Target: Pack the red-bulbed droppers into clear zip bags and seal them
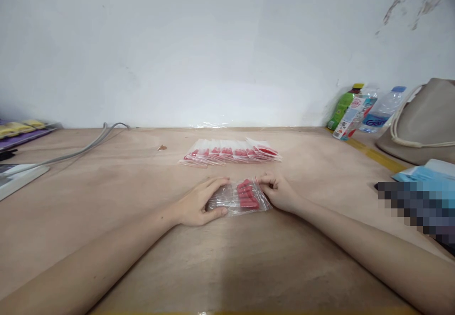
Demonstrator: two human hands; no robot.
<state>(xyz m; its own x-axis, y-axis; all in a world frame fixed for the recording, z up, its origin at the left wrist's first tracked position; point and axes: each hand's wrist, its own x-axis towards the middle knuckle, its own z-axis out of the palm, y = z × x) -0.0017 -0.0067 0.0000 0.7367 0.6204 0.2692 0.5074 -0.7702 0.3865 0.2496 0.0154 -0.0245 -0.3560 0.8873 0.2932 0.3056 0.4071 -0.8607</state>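
A clear plastic bag (229,202) lies flat on the table before me, with several red cylindrical pieces (248,195) showing near its right end. My left hand (201,203) holds the left end of this bag, thumb along the near edge and fingers over the far edge. At the far right corner, my right hand (279,189) is closed in a pinch on the bag's edge. Just beyond both hands, a row of overlapping clear bags (227,151) with red pieces inside lies spread across the table.
On the right stand a green bottle (343,109), a carton (351,118), a clear bottle (386,111) and a beige bag (423,125). A blue packet (426,177) lies nearer. At left are a grey cable (85,147) and a purple tray with yellow items (26,137). A wall rises behind the table.
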